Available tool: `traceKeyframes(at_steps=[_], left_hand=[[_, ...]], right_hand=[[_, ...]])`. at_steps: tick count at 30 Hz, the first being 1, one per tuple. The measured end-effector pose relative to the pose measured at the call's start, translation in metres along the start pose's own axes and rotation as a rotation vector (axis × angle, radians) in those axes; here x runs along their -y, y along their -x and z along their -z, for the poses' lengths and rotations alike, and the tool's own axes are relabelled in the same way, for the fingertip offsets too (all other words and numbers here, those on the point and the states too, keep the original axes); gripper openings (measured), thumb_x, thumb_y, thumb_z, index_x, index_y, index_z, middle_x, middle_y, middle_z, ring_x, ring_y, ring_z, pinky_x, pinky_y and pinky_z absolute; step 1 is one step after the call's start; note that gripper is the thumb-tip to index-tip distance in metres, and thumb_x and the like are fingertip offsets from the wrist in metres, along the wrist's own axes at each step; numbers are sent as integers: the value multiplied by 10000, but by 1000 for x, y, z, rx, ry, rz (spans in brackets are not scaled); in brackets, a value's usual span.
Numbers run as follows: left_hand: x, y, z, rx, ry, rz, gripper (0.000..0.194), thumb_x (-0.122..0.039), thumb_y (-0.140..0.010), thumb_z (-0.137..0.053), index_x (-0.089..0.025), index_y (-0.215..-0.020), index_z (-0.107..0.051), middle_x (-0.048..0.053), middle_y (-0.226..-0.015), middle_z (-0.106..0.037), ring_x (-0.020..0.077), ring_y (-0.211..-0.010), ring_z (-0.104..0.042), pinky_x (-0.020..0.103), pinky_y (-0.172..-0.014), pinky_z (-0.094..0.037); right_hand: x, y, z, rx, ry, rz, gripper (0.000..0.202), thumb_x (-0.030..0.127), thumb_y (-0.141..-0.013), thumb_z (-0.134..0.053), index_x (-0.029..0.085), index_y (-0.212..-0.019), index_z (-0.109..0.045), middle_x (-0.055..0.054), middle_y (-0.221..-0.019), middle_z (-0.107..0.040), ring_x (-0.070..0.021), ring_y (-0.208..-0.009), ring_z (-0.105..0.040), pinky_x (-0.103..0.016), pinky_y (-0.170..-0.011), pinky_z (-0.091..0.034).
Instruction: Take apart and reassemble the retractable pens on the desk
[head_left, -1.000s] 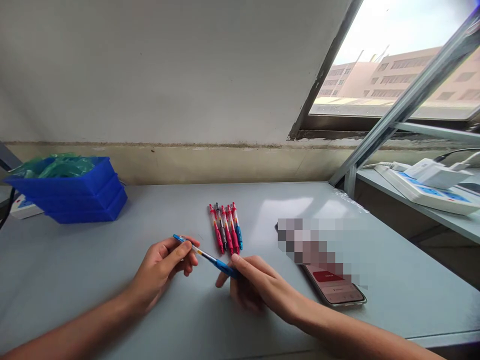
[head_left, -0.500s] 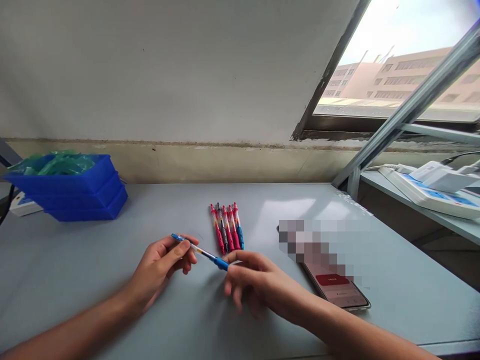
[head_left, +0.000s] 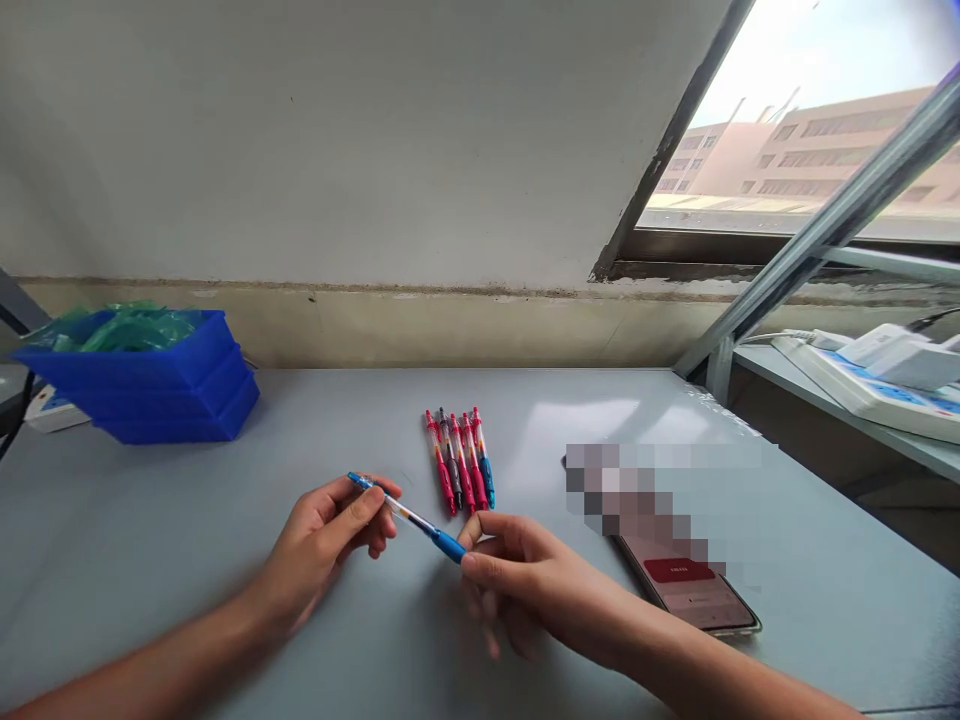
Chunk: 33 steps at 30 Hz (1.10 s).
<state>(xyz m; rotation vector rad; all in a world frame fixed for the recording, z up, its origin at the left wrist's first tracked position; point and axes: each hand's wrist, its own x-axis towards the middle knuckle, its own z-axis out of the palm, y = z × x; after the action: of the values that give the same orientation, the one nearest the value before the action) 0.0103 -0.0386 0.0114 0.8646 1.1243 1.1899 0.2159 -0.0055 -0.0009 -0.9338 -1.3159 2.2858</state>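
wide gap on worktop (head_left: pixel 330 425) between blue trays (head_left: pixel 176 392) and five pens (head_left: pixel 460 462), narrower lane from pens to phone (head_left: pixel 697 598), blue pen (head_left: pixel 411 516) barring space between left hand (head_left: pixel 330 530) and right hand (head_left: pixel 521 568), slanted post (head_left: pixel 817 230) rear right

Red-gripped click pens (head_left: pixel 444 482): you're seeing three
Blue-gripped click pens (head_left: pixel 447 544): you're seeing two
Dark-gripped click pen (head_left: pixel 454 478): you're seeing one
Smartphone (head_left: pixel 701 602): you're seeing one
Stacked blue bins (head_left: pixel 169 385): you're seeing three
Power strips (head_left: pixel 840 378): you're seeing two
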Motion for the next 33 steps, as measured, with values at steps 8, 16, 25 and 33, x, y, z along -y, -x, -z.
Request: traceKeyframes(at_steps=[8, 16, 25, 33], left_hand=[[-5, -2, 5, -103, 16, -37, 222, -395, -733, -660, -176, -761, -687, -22, -567, -601, 85, -536, -476, 200, -532, -380], [-14, -6, 10, -245, 94, -113, 206, -376, -722, -664, -171, -707, -673, -19, -567, -585, 95, -552, -484, 192, -531, -397], [-17, -6, 10, -288, 122, -129, 200, -362, -698, -683, -163, -680, -674, -16, -568, -582, 92, -548, -484, 188, -511, -399], [-2, 2, 0, -65, 21, -52, 211, -369, -721, -672, -163, -756, -699, 12, -606, -652, 105, -555, -528, 216, -546, -421]], right_hand=[[1, 3, -3, -83, 45, 57, 220, 228, -669, -672, 176, -708, -462, 59, -531, -578, -72, -372, -564, -118, -306, -318], [4, 2, -2, -86, 22, 82, 206, 192, -656, -667, 177, -701, -466, 50, -517, -587, -85, -376, -581, -133, -326, -340], [6, 3, -2, -104, 54, 80, 207, 194, -656, -657, 178, -698, -455, 51, -504, -587, -91, -383, -593, -134, -338, -340], [3, 0, -2, -140, 117, 103, 232, 235, -659, -660, 186, -703, -437, 68, -495, -570, -93, -384, -584, -147, -344, -337]])
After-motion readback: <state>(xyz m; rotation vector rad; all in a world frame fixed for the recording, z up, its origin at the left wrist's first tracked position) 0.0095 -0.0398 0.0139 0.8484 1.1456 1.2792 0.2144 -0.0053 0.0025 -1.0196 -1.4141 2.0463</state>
